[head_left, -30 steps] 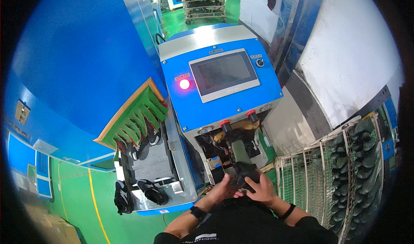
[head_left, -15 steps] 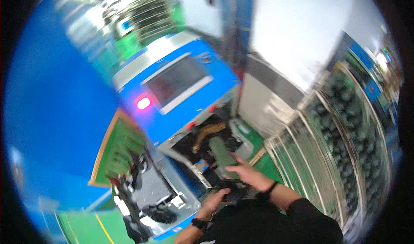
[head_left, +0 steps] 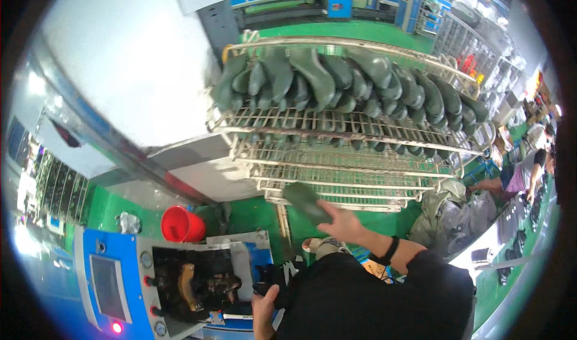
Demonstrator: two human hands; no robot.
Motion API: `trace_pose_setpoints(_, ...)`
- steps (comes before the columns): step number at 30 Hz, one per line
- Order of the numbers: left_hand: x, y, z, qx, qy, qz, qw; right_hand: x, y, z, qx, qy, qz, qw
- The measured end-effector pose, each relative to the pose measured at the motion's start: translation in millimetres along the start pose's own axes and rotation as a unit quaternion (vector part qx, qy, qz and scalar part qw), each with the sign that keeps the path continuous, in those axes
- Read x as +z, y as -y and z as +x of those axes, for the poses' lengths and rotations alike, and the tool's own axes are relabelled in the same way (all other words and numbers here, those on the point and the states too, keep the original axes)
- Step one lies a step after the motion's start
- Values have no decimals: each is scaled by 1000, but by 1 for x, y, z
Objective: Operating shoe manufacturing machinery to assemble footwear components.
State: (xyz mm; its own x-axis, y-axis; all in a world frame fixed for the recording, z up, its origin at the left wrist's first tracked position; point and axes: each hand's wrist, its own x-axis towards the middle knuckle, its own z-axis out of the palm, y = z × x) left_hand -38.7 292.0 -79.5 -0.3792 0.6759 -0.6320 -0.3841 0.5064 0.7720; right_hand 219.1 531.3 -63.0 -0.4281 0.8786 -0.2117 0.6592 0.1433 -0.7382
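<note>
Clasping a green shoe last (head_left: 302,202) is the right grip (head_left: 340,223), while the left grip (head_left: 264,306) seemingly holds a black shoe (head_left: 271,275).

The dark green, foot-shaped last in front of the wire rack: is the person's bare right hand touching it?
Touching. The head view shows the right hand gripping the last at its near end, thumb and fingers against it.

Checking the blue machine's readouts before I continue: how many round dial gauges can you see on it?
2: one gauge at the panel corner nearer the red bucket, another gauge near the picture's lower edge. Others could be hidden.
</note>
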Motion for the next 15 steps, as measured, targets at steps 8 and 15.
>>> trace_pose_setpoints(8, 72, -28, 62, 17, 34, 45, 998, -122, -161, 20, 79, -470, -100, 874)
trace_pose_setpoints(15, 37, 1, 52, 12, -44, 44, 998, -208, -228, 130, -235, -457, -538, 668)
